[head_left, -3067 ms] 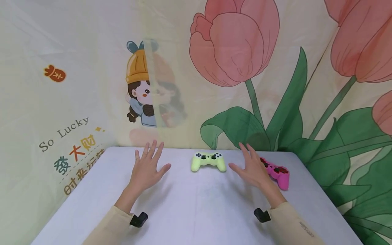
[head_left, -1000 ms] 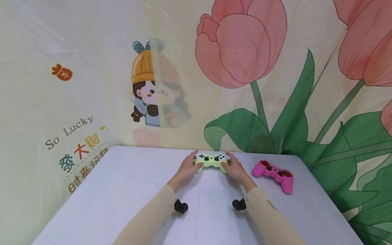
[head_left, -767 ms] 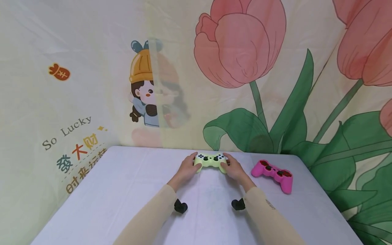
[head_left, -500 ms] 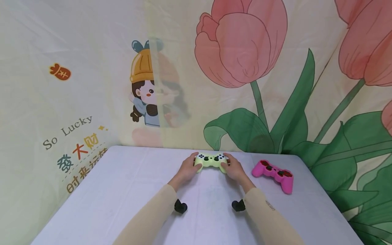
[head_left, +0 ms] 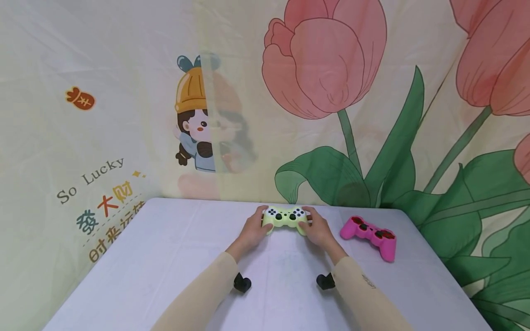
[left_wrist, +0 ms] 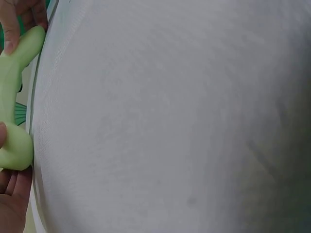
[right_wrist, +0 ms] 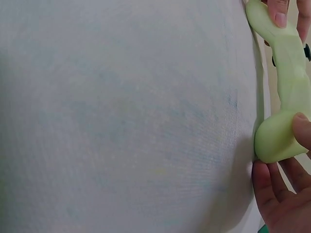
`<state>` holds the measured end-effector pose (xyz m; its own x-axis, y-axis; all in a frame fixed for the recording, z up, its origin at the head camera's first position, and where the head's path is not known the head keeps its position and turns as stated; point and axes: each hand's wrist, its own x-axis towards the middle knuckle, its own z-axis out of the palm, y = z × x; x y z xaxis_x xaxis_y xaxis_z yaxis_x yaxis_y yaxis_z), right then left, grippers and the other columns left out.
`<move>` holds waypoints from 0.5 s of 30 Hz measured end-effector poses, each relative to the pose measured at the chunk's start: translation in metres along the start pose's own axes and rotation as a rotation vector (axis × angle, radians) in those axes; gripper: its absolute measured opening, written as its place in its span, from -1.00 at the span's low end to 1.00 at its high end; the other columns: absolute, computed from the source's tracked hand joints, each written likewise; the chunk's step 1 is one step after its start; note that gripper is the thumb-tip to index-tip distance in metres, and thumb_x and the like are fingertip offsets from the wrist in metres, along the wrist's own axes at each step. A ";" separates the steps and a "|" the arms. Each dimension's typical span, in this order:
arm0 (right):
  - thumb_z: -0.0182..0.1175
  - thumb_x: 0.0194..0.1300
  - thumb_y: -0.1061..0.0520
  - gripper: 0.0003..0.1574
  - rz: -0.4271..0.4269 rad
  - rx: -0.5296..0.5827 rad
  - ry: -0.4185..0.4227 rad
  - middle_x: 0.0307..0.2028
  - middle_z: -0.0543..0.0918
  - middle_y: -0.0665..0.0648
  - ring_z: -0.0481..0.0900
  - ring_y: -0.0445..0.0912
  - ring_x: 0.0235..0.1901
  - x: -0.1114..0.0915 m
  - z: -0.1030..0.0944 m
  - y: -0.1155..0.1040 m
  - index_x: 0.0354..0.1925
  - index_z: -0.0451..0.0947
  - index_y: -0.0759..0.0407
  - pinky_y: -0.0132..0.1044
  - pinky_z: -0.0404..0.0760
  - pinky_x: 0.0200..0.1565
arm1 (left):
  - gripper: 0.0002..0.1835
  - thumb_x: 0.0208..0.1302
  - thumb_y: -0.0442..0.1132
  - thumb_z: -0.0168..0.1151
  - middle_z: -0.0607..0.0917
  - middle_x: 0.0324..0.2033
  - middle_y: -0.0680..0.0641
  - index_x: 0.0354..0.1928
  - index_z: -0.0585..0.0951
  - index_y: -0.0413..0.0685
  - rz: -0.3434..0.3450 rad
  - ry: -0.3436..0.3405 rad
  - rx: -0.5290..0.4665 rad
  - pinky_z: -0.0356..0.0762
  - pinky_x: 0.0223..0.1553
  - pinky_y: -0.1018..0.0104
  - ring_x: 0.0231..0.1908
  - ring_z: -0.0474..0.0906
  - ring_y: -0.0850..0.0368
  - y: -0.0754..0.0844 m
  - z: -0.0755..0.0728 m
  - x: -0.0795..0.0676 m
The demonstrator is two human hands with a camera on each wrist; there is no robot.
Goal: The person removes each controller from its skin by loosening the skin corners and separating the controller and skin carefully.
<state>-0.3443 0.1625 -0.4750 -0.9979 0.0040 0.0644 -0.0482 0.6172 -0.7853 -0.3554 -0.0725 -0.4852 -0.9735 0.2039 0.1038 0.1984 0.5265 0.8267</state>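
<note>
A light green game controller (head_left: 285, 219) with a white top face and dark sticks is near the table's back edge in the head view. My left hand (head_left: 252, 230) grips its left handle, thumb on the near side. On the other end my right hand (head_left: 318, 229) holds the right handle in the same way. The left wrist view shows the controller (left_wrist: 10, 82) at its left border with fingers at both ends. In the right wrist view the controller (right_wrist: 290, 73) appears at the right border, a thumb (right_wrist: 303, 130) pressing its lower handle.
A pink game controller (head_left: 370, 237) lies at an angle to the right of my right hand. Both lie over a white-covered table (head_left: 174, 266). Behind it hangs a printed cloth (head_left: 244, 184) with tulips. A black wrist camera (head_left: 242, 282) sits under each sleeve.
Both hands, spread open and apart about three seconds ago, have come together and taken hold of the green controller. During the last second they have hardly moved; the pink controller stays put.
</note>
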 end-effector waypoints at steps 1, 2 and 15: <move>0.22 0.57 0.17 -0.27 -0.003 0.000 0.001 0.25 0.58 0.40 0.61 0.23 0.19 0.000 0.000 0.000 0.57 0.25 0.11 0.09 0.63 0.19 | -0.29 0.53 -0.25 0.28 0.55 0.37 -0.36 0.61 0.24 -0.01 0.008 0.001 -0.002 0.41 0.41 -0.12 0.35 0.53 -0.23 0.000 0.000 -0.001; 0.22 0.57 0.17 -0.28 -0.008 -0.002 0.001 0.25 0.58 0.40 0.62 0.22 0.18 -0.001 -0.001 0.000 0.57 0.25 0.11 0.09 0.63 0.18 | -0.30 0.53 -0.26 0.28 0.56 0.35 -0.37 0.60 0.24 -0.01 0.017 0.003 -0.004 0.42 0.41 -0.12 0.34 0.54 -0.23 0.000 0.000 -0.002; 0.24 0.57 0.11 -0.26 -0.015 0.030 -0.017 0.32 0.55 0.37 0.61 0.20 0.18 -0.009 -0.007 0.003 0.57 0.23 0.03 0.04 0.66 0.16 | -0.37 0.49 -0.31 0.31 0.68 0.17 -0.31 0.49 0.30 0.02 0.079 0.025 -0.043 0.57 0.21 -0.04 0.14 0.66 -0.13 0.002 -0.002 -0.006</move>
<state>-0.3356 0.1698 -0.4740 -0.9976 -0.0186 0.0662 -0.0643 0.5934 -0.8023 -0.3495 -0.0746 -0.4833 -0.9578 0.2222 0.1825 0.2697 0.4735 0.8385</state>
